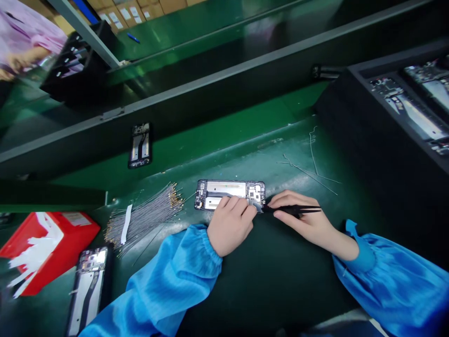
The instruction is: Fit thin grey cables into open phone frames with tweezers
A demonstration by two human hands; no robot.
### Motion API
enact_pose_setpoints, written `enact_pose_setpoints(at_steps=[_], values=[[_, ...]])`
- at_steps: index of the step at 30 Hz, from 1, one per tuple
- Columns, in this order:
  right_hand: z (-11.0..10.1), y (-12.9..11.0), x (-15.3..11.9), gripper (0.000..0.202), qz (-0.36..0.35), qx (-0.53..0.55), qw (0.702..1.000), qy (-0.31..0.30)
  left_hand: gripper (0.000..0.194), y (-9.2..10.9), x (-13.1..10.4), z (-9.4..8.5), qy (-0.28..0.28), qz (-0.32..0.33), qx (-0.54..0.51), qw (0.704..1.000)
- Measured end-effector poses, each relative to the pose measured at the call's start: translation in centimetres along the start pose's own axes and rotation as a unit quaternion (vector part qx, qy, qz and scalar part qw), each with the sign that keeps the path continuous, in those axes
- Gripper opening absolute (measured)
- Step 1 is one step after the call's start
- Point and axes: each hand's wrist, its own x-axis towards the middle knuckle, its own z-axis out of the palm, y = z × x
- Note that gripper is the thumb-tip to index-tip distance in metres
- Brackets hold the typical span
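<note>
An opened phone (228,187) lies sideways on the green bench, its circuit board at the right end. My left hand (232,224) rests on the phone's near edge with its fingers curled; whatever is under the fingertips is hidden. Between thumb and fingers my right hand (305,217) holds black tweezers (298,209) at the phone's right end, and a small dark piece shows by the phone's near right corner. Left of the phone lies a bundle of thin grey cables (145,217) with gold-coloured ends and a white strip across it. One cable reaches toward the phone's left end.
Loose wires (308,174) lie behind my right hand. Another opened phone (140,146) sits further back, and one more (89,285) is at the lower left by a red box (66,238). A dark tray (379,126) of phones stands right. Across the bench, a person's hands (26,58) show.
</note>
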Motion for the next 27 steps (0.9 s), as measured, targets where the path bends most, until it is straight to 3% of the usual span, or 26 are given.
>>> enact_pose_setpoints(at_steps=[21,27], values=[[-0.02,-0.15,0.17,0.010,0.002,0.002,1.000,0.006,0.008,-0.14,-0.23,0.20,0.028,0.041,0.002,0.999],[0.31,-0.42,0.22,0.011,-0.056,-0.020,0.998,-0.010,0.008,-0.17,-0.17,0.08,0.027,0.041,-0.003,0.999]])
